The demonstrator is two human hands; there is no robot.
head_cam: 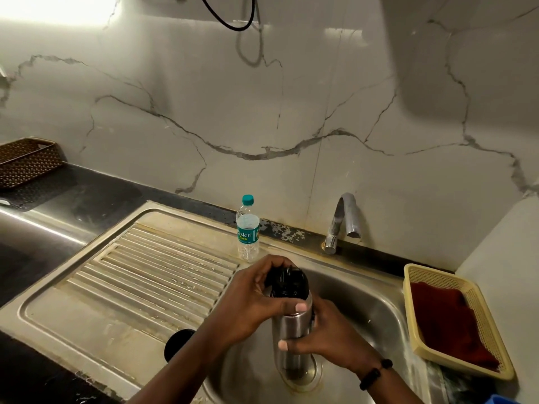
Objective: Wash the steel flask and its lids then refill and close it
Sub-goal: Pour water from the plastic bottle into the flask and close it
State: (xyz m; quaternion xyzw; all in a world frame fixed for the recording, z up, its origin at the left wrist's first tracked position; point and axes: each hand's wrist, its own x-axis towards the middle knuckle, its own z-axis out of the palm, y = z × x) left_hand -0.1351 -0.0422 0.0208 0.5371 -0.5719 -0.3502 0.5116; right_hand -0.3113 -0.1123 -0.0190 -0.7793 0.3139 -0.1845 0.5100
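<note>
Presently you are holding the steel flask (291, 325) upright over the sink (364, 290) basin, your right hand (326, 336) curling its fingers round the body. Your left hand (256, 298) is gripping the black lid (287, 282) on top, fingers wrapped round it.

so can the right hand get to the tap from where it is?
Probably yes. The path from the right hand up to the tap is open sink, but it grips the steel flask and would have to let go first.
</note>
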